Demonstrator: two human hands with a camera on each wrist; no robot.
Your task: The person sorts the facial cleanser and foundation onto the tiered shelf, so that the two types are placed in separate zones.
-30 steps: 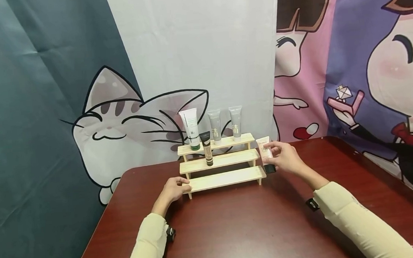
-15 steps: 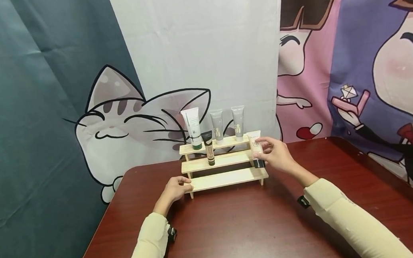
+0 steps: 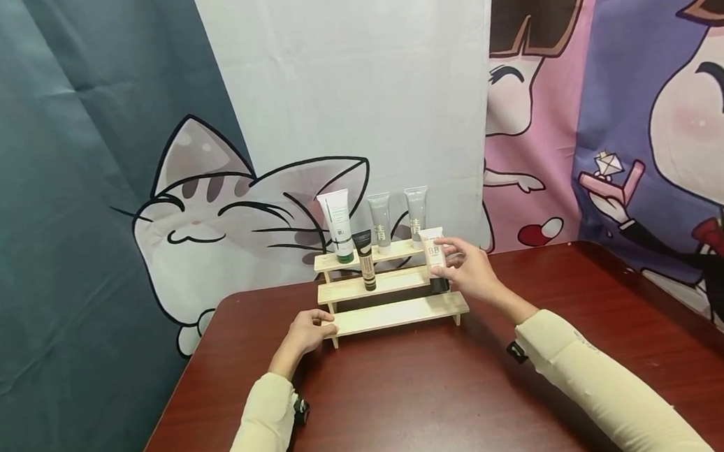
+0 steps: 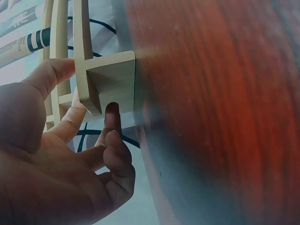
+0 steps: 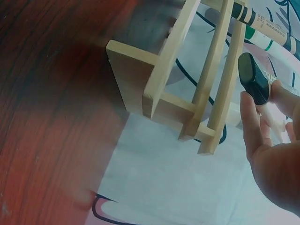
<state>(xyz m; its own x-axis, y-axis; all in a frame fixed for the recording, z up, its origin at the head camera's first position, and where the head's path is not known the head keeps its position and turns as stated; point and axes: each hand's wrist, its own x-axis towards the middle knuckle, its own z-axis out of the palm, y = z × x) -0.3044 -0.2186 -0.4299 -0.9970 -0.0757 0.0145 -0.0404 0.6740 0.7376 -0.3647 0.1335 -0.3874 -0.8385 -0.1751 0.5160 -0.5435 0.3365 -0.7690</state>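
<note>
A three-tier wooden display stand [image 3: 399,313] stands on the table. My left hand [image 3: 305,333] grips the left end of its lowest shelf, the thumb on top and a fingertip on the underside in the left wrist view. A pale BB cream tube [image 3: 432,252], cap down, is pinched between thumb and fingers of my right hand [image 3: 475,270], over the middle shelf's right end. In the right wrist view its black cap [image 5: 253,78] looks apart from the wood. On the middle shelf stands a black-and-gold tube [image 3: 366,262].
The top shelf carries a white tube with a green cap [image 3: 337,224] and two grey tubes, one left [image 3: 381,223] and one right [image 3: 417,215]. Behind the red-brown table [image 3: 381,407] hangs a printed cloth backdrop [image 3: 351,66].
My right hand has carried the BB cream tube leftward, from beside the stand to over the middle shelf's right end. The left hand keeps its grip on the lowest shelf.
</note>
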